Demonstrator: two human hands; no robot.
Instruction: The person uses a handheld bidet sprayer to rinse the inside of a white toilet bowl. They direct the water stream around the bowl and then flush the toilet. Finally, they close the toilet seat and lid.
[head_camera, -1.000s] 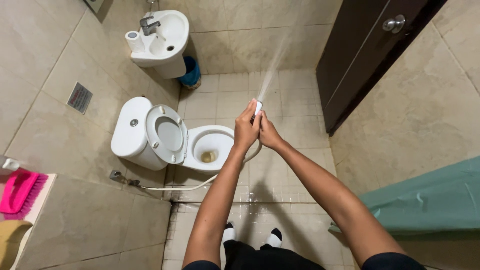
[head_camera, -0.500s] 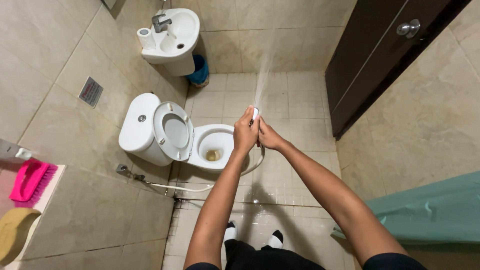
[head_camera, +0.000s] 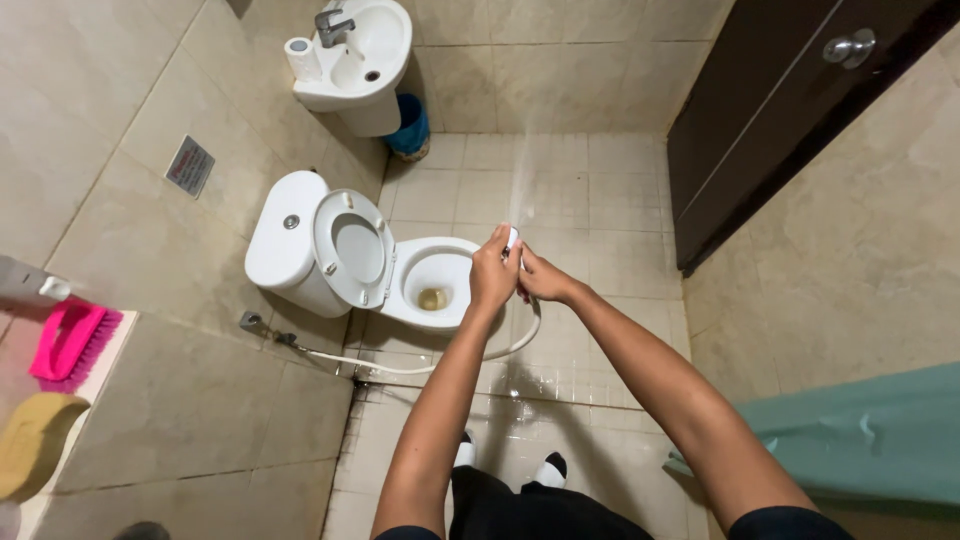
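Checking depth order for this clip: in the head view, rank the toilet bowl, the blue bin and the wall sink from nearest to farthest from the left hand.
From the left hand, which holds the white spray nozzle together with the right hand:
1. Toilet bowl, just to its left, seat raised.
2. Blue bin, on the floor beyond, under the sink.
3. Wall sink, farthest, up on the left wall.
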